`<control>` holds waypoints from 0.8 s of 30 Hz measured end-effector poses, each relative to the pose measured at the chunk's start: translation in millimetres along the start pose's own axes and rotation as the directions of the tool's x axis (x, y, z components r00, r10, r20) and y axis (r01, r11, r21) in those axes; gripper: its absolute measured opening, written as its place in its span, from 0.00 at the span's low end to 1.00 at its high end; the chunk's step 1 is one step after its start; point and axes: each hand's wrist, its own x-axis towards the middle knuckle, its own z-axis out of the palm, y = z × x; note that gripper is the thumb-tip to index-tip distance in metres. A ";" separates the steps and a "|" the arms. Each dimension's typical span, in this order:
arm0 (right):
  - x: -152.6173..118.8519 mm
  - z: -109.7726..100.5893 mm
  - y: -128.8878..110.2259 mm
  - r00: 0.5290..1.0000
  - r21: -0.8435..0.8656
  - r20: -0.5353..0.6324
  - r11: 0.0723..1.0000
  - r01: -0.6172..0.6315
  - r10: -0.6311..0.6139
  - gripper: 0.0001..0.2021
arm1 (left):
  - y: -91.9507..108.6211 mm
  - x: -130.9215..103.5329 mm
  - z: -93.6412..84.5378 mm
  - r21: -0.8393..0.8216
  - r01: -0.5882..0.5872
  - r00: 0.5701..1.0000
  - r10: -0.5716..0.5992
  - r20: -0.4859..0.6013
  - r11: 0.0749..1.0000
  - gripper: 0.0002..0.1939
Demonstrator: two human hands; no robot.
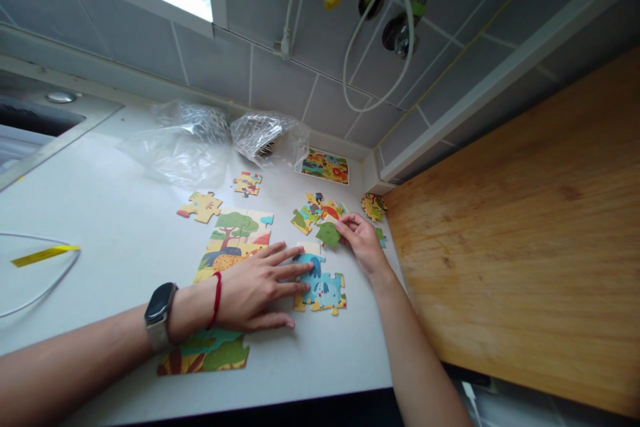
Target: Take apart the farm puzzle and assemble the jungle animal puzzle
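Observation:
My left hand [260, 283] lies flat with fingers spread, its fingertips on the left part of a joined blue elephant section [327, 290]. Under that hand and forearm runs a larger joined puzzle section [233, 227] with a tree and a spotted animal; its middle is hidden. Its lower part [225, 353] shows green leaves below my wrist. My right hand [361, 237] pinches a green puzzle piece [329, 233] between thumb and fingers, just above the elephant section. Beside it sits a cluster of loose puzzle pieces [306, 217], partly overlapping.
Loose pieces lie at the upper left [201, 205], near the plastic bags [270, 137], and by the wooden board [515, 227] on the right. A picture card [325, 167] rests against the wall. A sink [40, 120] is at far left; a white cable [55, 287] lies nearer.

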 end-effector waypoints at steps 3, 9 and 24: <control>8.4 0.7 5.4 0.976 -0.034 -0.160 0.989 0.144 -0.147 0.22 | -0.1 0.9 -1.4 0.007 -0.019 1.000 0.019 -0.002 1.000 0.25; 12.6 -14.0 2.7 0.971 -0.216 -0.135 0.962 0.167 -0.199 0.20 | 1.0 4.3 -10.2 0.023 -0.068 0.997 0.069 -0.034 0.997 0.19; 4.0 -20.8 -7.9 0.893 -0.739 -0.111 0.637 0.219 -0.436 0.17 | -0.4 4.3 -5.0 0.006 -0.098 0.989 0.098 -0.109 0.995 0.11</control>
